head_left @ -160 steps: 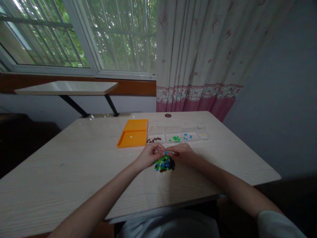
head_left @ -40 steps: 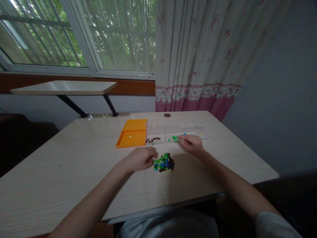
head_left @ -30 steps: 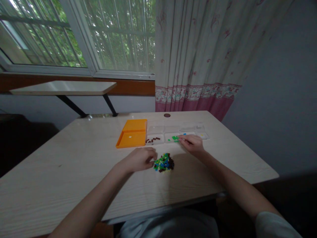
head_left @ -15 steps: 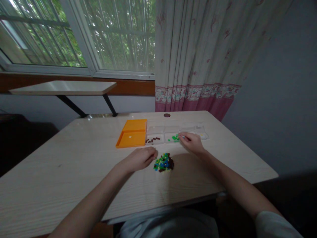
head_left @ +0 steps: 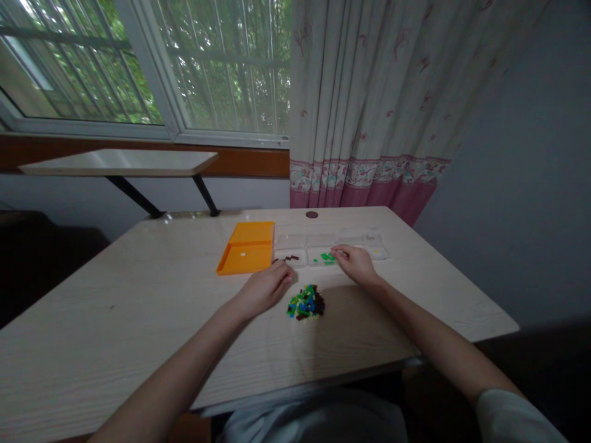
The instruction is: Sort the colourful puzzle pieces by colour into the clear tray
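A small pile of mixed green, blue, yellow and dark brown pieces (head_left: pixel 305 303) lies on the pale wooden table (head_left: pixel 138 320). My left hand (head_left: pixel 266 287) rests left of the pile with fingers curled, close to the front edge of a clear compartment tray (head_left: pixel 295 238); a green speck shows at its fingertips. My right hand (head_left: pixel 354 263) is pinched on a thin tool over the tray, beside the green pieces (head_left: pixel 327 257). Brown pieces (head_left: pixel 290 258) sit in the compartment to the left.
An orange lid (head_left: pixel 249 249) lies open to the left of the tray. A round cable hole (head_left: pixel 311 215) sits at the table's far edge. Behind stand a window, a wall shelf (head_left: pixel 120 161) and a patterned curtain (head_left: pixel 369 111).
My left hand slid forward from beside the pile toward the tray's front edge. My right hand moved from the pile to the tray earlier and has edged slightly further over it.
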`<state>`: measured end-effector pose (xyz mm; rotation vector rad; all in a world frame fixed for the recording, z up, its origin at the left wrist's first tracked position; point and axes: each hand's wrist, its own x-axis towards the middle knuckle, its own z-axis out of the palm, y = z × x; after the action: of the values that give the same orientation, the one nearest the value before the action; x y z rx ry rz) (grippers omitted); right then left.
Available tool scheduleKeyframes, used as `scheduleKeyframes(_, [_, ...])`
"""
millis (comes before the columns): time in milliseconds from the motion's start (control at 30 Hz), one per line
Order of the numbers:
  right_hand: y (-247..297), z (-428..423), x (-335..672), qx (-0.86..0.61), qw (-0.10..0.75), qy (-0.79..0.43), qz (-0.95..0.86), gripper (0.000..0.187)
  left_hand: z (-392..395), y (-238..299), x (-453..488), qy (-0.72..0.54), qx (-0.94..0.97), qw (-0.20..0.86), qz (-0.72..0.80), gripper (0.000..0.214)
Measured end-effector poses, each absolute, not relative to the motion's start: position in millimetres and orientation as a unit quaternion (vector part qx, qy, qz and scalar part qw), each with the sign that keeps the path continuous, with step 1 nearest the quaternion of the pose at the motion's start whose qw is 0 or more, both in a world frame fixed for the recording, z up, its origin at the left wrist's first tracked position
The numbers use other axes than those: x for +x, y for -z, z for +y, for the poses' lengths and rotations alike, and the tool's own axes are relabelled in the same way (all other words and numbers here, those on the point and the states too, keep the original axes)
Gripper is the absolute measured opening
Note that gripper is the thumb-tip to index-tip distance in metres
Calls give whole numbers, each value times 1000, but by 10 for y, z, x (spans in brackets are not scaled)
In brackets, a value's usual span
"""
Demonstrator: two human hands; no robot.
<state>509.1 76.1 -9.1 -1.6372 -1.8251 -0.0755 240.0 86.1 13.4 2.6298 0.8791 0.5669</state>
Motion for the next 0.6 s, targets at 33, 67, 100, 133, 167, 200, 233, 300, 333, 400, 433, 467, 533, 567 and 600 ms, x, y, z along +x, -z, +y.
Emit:
scheduleKeyframes(33, [90,748,5070,-621,336,26,-708,24,851,-140,2416,-209,913,161,310,21])
scheduleKeyframes(67, [91,729,5037,-609,331,20,-720,24,840,-144,2435,-221,908,167,313,21])
scheduleKeyframes(100, [94,705,4993,-593,325,13,-737,23,827,-147,2455,-231,904,174,316,21])
scheduleKeyframes(133, [99,677,4937,-573,319,4,-755,21,812,-147,2476,-240,899,181,318,21])
scheduleKeyframes(167, [106,645,4874,-551,315,-6,-773,19,798,-144,2497,-246,896,187,319,21])
scheduleKeyframes(200, [115,610,4807,-530,315,-17,-787,18,785,-138,2516,-249,894,192,319,20])
scheduleKeyframes(233, [126,576,4740,-512,316,-26,-799,17,773,-129,2533,-251,893,195,319,20])
scheduleKeyframes(300, [148,514,4626,-487,318,-30,-813,16,756,-105,2558,-249,892,203,319,19])
scheduleKeyframes(333, [158,490,4585,-480,319,-27,-817,16,751,-92,2567,-247,891,208,319,18])
scheduleKeyframes(400, [171,457,4538,-468,324,-21,-822,16,746,-67,2577,-243,891,217,316,16])
scheduleKeyframes(433, [174,448,4529,-464,328,-19,-823,16,745,-56,2579,-241,891,221,313,15])
scheduleKeyframes(467, [173,443,4527,-459,333,-18,-824,16,745,-46,2582,-242,892,224,311,14])
scheduleKeyframes(533, [164,436,4531,-451,345,-16,-823,17,743,-34,2586,-245,891,226,309,14])
scheduleKeyframes(567, [158,433,4533,-449,350,-15,-822,17,741,-32,2589,-247,890,228,310,14])
scheduleKeyframes(600, [153,430,4535,-449,353,-15,-821,17,739,-33,2593,-248,889,230,310,14])
